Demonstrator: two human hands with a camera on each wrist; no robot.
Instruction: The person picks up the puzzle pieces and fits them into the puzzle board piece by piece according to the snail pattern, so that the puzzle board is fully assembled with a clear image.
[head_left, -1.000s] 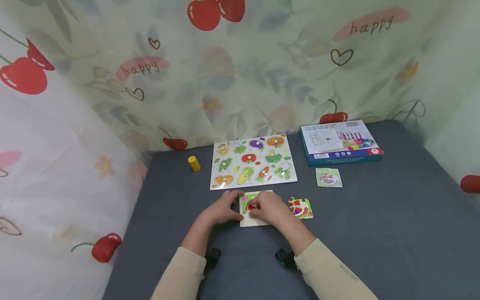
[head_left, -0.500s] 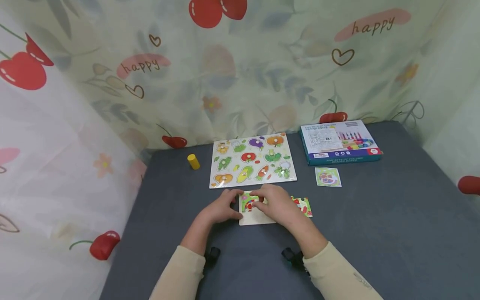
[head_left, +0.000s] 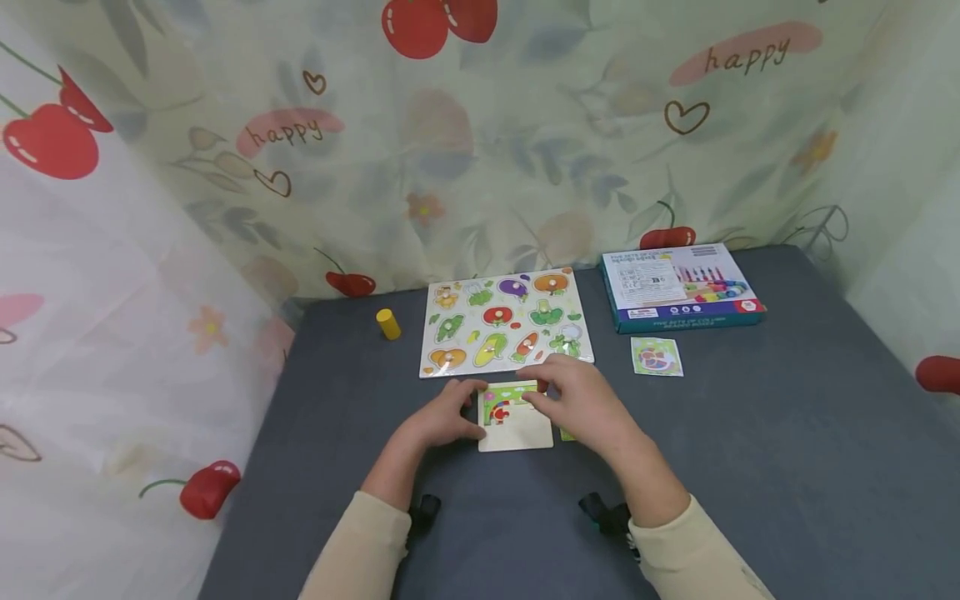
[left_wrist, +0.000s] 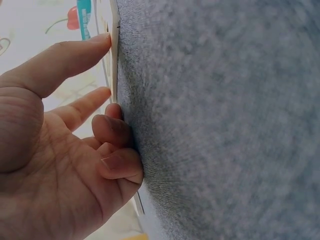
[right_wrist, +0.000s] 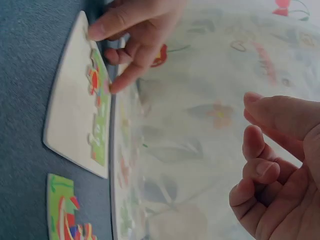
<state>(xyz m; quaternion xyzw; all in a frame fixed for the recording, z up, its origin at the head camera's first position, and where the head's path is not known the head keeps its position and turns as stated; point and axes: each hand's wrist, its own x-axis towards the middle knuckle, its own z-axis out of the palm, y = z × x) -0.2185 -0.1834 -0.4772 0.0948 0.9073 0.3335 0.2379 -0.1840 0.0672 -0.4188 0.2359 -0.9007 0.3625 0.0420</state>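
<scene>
A small wooden jigsaw board [head_left: 517,437] lies on the dark table, with green and red pieces [head_left: 495,408] along its far side and bare wood on its near side. At its left edge rests my left hand [head_left: 444,415], thumb and index fingertips touching the rim, as the left wrist view confirms. My right hand [head_left: 588,400] hovers over the board's right side. Its thumb and index finger hold nothing visible, and the other fingers are loosely curled. Loose colourful jigsaw pieces [right_wrist: 62,207] lie right of the board, mostly hidden under the right hand in the head view.
Behind the board lies a vegetable peg puzzle [head_left: 461,312], close to the right fingertips. A yellow cylinder [head_left: 388,324] stands at the back left. To the right are a small picture card [head_left: 657,357] and a flat box [head_left: 682,287].
My right hand has moved right and slightly away from me, off the red piece it was touching, uncovering more of the board and covering the loose pieces. The left hand has stayed at the left edge.
</scene>
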